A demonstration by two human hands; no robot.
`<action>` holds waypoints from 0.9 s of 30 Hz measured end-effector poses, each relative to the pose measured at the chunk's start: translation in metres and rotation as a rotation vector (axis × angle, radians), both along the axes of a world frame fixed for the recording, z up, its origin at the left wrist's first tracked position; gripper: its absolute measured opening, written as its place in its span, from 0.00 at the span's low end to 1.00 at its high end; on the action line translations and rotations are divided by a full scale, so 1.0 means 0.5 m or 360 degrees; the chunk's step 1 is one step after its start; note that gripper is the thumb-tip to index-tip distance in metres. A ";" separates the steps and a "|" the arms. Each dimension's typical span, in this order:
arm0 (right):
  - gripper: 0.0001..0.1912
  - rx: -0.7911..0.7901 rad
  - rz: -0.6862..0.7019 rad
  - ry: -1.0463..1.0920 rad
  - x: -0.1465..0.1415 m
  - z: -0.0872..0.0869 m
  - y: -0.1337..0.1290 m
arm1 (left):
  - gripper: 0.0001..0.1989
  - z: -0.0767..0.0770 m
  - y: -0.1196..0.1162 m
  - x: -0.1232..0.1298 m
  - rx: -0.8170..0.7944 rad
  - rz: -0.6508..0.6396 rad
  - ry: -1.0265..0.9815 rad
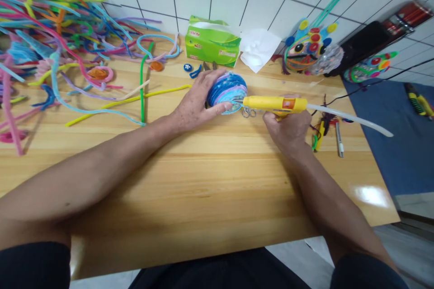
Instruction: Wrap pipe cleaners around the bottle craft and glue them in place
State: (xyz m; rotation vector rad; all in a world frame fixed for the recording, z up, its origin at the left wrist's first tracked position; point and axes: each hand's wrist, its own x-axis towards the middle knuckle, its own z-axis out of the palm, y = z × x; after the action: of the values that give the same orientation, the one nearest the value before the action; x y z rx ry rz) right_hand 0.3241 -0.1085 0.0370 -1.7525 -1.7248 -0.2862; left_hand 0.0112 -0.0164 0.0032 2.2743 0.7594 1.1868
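My left hand [203,97] is wrapped round the far-left side of a rounded ball [231,88] covered in blue, light blue and purple pipe cleaner strands. Its thumb lies along the near side. In my right hand [288,124] is a yellow hot glue gun [274,104], its nozzle pointing left at the ball's lower right. Whether the tip touches the surface I cannot tell. A long translucent glue stick [354,117] sticks out of the gun's back. Scissors [249,112] lie beside the ball, only their handle rings plainly visible.
Tangled pipe cleaners [68,36] cover the table's left side. A green tissue pack [213,43] and a crumpled white tissue [258,49] stand by the tiled wall. Decorated crafts [307,49] and a dark flask [366,45] are at back right. A utility knife [339,140] lies right.
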 end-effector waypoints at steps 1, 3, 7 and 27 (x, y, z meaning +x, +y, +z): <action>0.15 0.0001 -0.0003 -0.0016 0.002 0.000 0.000 | 0.51 0.001 0.000 0.000 0.0003 0.0000 0.0010; 0.15 0.0001 -0.0028 -0.0040 0.004 -0.001 0.000 | 0.50 0.001 -0.001 0.000 0.0004 -0.0005 0.0010; 0.15 0.0086 -0.0042 -0.0051 0.004 0.001 0.004 | 0.50 0.000 0.000 0.002 -0.0011 -0.0016 -0.0036; 0.16 0.0049 -0.0063 -0.0028 -0.003 0.006 0.001 | 0.50 -0.002 0.002 -0.002 0.0033 -0.0020 -0.0005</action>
State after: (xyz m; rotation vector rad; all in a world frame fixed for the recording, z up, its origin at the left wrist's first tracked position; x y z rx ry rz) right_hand 0.3228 -0.1078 0.0399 -1.7682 -1.6909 -0.3451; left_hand 0.0104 -0.0155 0.0021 2.2898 0.7340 1.1976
